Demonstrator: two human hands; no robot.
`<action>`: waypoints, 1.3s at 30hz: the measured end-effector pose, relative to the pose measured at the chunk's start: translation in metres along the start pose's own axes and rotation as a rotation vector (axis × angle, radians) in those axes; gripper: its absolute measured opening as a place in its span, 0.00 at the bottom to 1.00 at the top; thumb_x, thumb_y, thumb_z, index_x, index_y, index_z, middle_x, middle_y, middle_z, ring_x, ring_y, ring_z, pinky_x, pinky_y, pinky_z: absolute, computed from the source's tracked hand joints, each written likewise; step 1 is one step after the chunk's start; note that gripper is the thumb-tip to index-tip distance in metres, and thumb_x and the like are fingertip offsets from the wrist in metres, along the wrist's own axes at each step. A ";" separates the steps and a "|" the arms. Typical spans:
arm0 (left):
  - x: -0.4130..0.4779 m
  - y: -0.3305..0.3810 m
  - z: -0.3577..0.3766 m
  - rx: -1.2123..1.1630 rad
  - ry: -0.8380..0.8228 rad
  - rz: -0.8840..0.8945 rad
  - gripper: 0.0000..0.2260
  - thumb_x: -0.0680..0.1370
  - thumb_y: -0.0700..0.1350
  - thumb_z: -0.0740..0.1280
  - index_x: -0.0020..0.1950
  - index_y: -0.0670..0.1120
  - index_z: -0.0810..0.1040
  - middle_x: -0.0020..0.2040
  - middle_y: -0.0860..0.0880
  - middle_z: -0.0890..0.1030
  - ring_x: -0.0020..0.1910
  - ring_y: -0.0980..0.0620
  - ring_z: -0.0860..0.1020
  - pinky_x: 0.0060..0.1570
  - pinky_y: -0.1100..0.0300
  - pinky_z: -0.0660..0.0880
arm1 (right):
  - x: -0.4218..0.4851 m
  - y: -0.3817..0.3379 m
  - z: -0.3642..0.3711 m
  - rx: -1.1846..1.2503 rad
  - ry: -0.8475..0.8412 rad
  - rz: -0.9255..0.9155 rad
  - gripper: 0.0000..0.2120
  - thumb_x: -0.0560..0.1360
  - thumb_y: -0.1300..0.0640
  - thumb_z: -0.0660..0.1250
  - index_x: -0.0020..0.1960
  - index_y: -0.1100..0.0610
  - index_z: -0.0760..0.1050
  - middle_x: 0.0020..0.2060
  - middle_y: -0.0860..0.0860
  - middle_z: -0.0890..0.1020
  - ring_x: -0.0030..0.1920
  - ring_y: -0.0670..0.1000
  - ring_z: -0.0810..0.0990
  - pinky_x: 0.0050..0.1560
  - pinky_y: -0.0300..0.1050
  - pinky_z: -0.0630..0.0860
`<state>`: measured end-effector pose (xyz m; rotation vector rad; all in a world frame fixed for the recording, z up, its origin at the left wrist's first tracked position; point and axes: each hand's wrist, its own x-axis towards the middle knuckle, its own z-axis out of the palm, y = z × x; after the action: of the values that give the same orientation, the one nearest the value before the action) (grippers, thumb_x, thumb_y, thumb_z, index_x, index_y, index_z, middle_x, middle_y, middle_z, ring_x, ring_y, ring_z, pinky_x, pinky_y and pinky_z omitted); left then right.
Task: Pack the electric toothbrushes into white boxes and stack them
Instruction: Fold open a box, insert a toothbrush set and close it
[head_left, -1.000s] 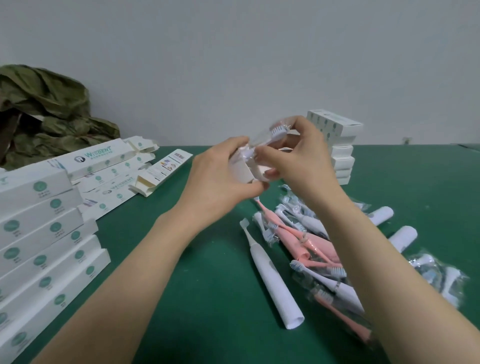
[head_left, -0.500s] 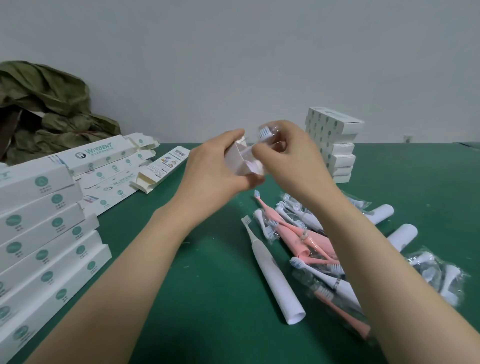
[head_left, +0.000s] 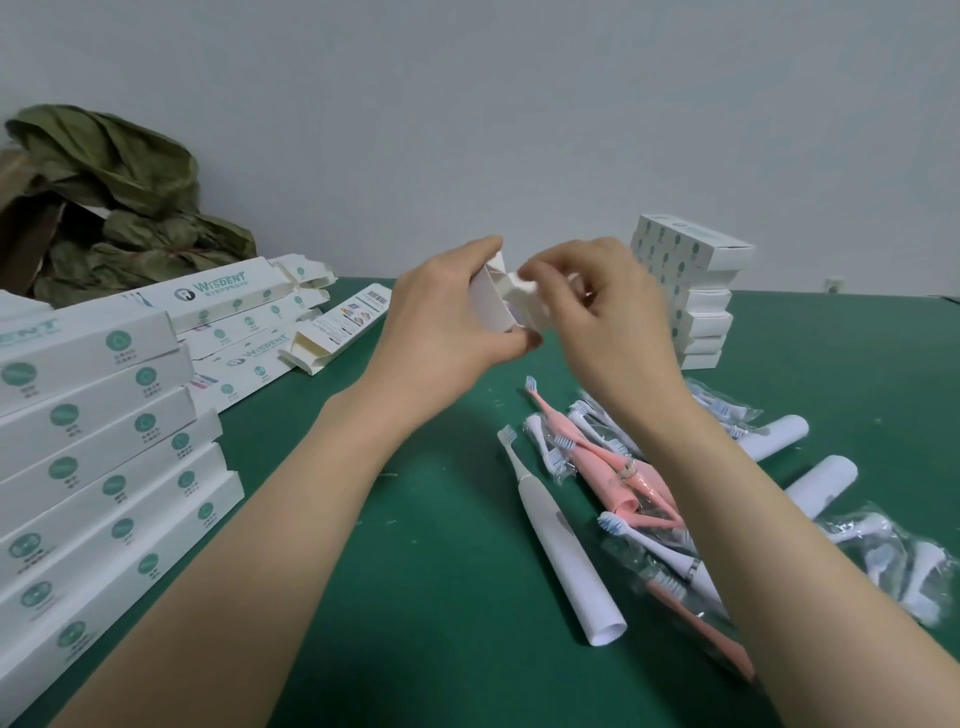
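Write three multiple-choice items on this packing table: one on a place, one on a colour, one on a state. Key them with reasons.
1. The stack of short boxes stands: A on a chair; B behind the right hand; C at the near left.
2. The table cover is: A red; B grey; C green.
3. The held box is: A open-ended; B taped shut; C crushed flat.
Key: B, it rises beyond the right hand's knuckles; C, green shows around the toothbrushes; A, the left hand grips it with flaps splayed.
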<state>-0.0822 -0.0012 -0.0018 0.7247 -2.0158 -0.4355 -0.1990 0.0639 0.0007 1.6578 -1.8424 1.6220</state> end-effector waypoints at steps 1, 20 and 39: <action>0.001 -0.003 -0.001 0.026 0.011 -0.001 0.36 0.63 0.47 0.79 0.69 0.46 0.72 0.62 0.50 0.78 0.58 0.54 0.74 0.51 0.73 0.63 | 0.002 0.006 -0.001 0.040 0.063 0.072 0.08 0.77 0.58 0.63 0.46 0.55 0.81 0.37 0.42 0.75 0.35 0.36 0.71 0.37 0.25 0.64; 0.003 -0.024 -0.006 0.127 -0.002 -0.011 0.33 0.64 0.47 0.79 0.67 0.42 0.73 0.58 0.45 0.79 0.55 0.47 0.74 0.44 0.67 0.62 | -0.019 0.051 0.020 -0.404 -0.670 0.404 0.11 0.73 0.53 0.66 0.40 0.61 0.78 0.32 0.51 0.77 0.33 0.48 0.74 0.33 0.39 0.70; -0.002 -0.017 0.011 0.177 -0.129 0.045 0.32 0.64 0.49 0.78 0.67 0.44 0.73 0.49 0.50 0.76 0.46 0.53 0.69 0.41 0.72 0.60 | 0.003 0.001 -0.011 -0.356 -0.299 0.013 0.12 0.76 0.63 0.61 0.54 0.56 0.80 0.40 0.50 0.71 0.39 0.49 0.69 0.35 0.39 0.61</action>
<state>-0.0854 -0.0131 -0.0184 0.7743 -2.2081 -0.2863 -0.2062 0.0703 0.0067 1.7936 -2.1291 1.0084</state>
